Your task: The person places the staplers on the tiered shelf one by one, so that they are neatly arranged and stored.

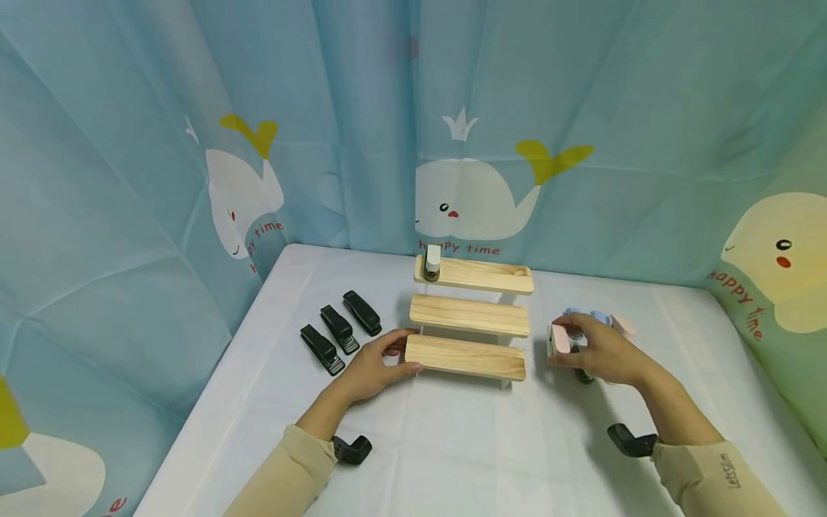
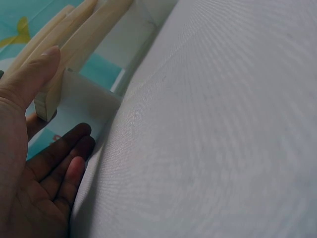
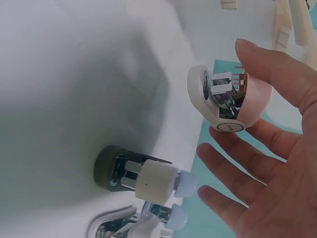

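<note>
The right hand (image 1: pixel 597 353) pinches a small pink stapler (image 3: pixel 229 102) between thumb and fingers, just above the white table (image 1: pixel 452 445), near a bunch of other small staplers (image 3: pixel 148 186). The left hand (image 1: pixel 377 366) lies with straight fingers against the left end of the bottom step of a wooden shelf (image 1: pixel 468 316). Three black staplers (image 1: pixel 339 330) lie to its left, and a white stapler (image 1: pixel 432 261) sits on the top step.

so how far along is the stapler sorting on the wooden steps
Early. One stapler already sits on the top step of the wooden stand. In hand: the right hand holds a pink stapler, while the left hand steadies the bottom step. Left: three black staplers on the table and the other pastel ones beside the right hand.
</note>
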A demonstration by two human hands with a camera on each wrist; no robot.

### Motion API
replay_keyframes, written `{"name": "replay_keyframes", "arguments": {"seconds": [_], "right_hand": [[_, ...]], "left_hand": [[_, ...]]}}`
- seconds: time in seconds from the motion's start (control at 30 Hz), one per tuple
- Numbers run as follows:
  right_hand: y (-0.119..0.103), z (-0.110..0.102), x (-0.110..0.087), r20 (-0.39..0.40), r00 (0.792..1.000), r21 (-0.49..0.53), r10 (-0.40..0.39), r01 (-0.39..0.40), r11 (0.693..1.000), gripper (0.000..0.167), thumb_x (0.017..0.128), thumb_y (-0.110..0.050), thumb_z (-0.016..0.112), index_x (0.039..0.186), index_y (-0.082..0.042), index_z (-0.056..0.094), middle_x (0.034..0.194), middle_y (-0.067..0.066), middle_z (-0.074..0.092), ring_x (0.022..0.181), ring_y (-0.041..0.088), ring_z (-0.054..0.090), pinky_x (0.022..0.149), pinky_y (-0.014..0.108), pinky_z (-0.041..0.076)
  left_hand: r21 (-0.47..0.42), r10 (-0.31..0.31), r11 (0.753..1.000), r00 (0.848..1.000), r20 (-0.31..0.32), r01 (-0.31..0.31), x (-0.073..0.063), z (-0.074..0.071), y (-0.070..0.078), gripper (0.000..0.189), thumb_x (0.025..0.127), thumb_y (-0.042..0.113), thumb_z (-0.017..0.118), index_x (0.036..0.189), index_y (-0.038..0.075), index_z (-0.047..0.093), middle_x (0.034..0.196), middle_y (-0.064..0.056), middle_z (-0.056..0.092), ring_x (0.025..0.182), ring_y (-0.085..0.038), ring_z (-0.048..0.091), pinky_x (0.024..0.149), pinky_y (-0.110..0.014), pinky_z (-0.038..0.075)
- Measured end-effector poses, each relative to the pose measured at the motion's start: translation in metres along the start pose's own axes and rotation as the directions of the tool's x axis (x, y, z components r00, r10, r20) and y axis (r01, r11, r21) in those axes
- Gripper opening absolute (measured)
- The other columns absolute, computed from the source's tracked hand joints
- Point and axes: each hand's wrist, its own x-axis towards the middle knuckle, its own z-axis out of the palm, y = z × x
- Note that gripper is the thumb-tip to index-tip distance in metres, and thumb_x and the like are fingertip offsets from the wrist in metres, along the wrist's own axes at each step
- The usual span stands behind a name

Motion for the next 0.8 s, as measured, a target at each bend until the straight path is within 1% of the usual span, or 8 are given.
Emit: {"name": "replay_keyframes", "arguments": {"seconds": [0.1,0.2,0.33,0.4,0.47,0.57,0.63,0.8], "right_hand": [[-0.003,-0.002,0.0,-0.012,1.0,-0.015,0.009,-0.009,1.0,0.068,0.089,-0.043,0.082,0.138,-0.003,0.057,0.132,0.021,0.065,0.124,0.041,0.059,0.094,0.06,0.05],[-0.005,-0.004,0.0,-0.026,0.999,-0.029,0.019,-0.02,0.999,0.068,0.089,-0.046,0.081,0.138,-0.005,0.057,0.132,0.021,0.064,0.119,0.04,0.061,0.092,0.056,0.047],[-0.006,-0.006,0.001,-0.046,0.999,-0.039,0.021,-0.023,0.999,0.067,0.09,-0.044,0.081,0.139,-0.005,0.057,0.132,0.022,0.065,0.115,0.037,0.063,0.088,0.046,0.044],[-0.007,-0.007,0.001,-0.055,0.998,-0.046,0.021,-0.024,0.999,0.068,0.09,-0.044,0.081,0.14,-0.005,0.057,0.132,0.023,0.065,0.113,0.036,0.064,0.085,0.041,0.046],[-0.009,-0.008,0.001,-0.06,0.998,-0.05,0.034,-0.037,0.998,0.07,0.09,-0.046,0.08,0.141,-0.006,0.056,0.132,0.024,0.065,0.11,0.035,0.064,0.083,0.038,0.046],[-0.012,-0.011,0.002,-0.063,0.997,-0.038,0.045,-0.047,0.998,0.072,0.09,-0.047,0.08,0.143,-0.006,0.054,0.133,0.025,0.063,0.107,0.034,0.065,0.08,0.038,0.051],[-0.014,-0.013,0.003,-0.063,0.997,-0.019,0.047,-0.048,0.999,0.072,0.09,-0.047,0.08,0.143,-0.006,0.053,0.134,0.025,0.062,0.105,0.034,0.065,0.079,0.037,0.052],[-0.019,-0.017,0.005,-0.081,0.997,0.006,0.015,-0.014,1.0,0.071,0.09,-0.044,0.08,0.143,-0.005,0.053,0.133,0.024,0.062,0.113,0.037,0.062,0.083,0.043,0.053]], "left_hand": [[-0.002,0.0,1.0,1.0,-0.002,0.0,0.0,0.0,0.0,0.066,0.089,0.047,0.081,0.147,0.032,0.055,0.137,0.002,0.066,0.128,-0.021,0.061,0.113,-0.045,0.048],[-0.003,0.001,1.0,1.0,-0.002,-0.001,0.0,0.0,0.0,0.067,0.089,0.047,0.081,0.148,0.03,0.055,0.136,0.001,0.066,0.128,-0.021,0.061,0.113,-0.045,0.048],[0.001,-0.002,1.0,1.0,-0.002,0.002,0.0,0.0,0.0,0.068,0.089,0.047,0.081,0.148,0.03,0.055,0.136,0.0,0.066,0.128,-0.022,0.061,0.113,-0.045,0.048],[0.003,-0.004,1.0,1.0,-0.002,0.004,0.0,0.0,0.0,0.068,0.088,0.048,0.081,0.148,0.031,0.054,0.136,0.001,0.066,0.128,-0.022,0.061,0.113,-0.045,0.048],[0.001,-0.007,1.0,1.0,-0.001,0.007,0.0,0.0,0.0,0.068,0.088,0.048,0.081,0.148,0.032,0.054,0.136,0.001,0.066,0.128,-0.022,0.061,0.113,-0.045,0.048],[-0.001,-0.01,1.0,1.0,0.0,0.01,-0.001,0.0,0.001,0.067,0.088,0.048,0.081,0.148,0.033,0.054,0.136,0.001,0.066,0.128,-0.022,0.061,0.113,-0.046,0.048],[-0.006,-0.01,1.0,1.0,0.0,0.01,-0.001,0.0,0.001,0.067,0.088,0.048,0.081,0.148,0.034,0.054,0.137,0.001,0.065,0.128,-0.022,0.06,0.113,-0.046,0.048],[-0.006,0.001,1.0,1.0,0.002,-0.001,-0.001,0.0,0.0,0.067,0.089,0.047,0.081,0.148,0.032,0.054,0.138,0.004,0.064,0.129,-0.02,0.06,0.114,-0.044,0.048]]}}
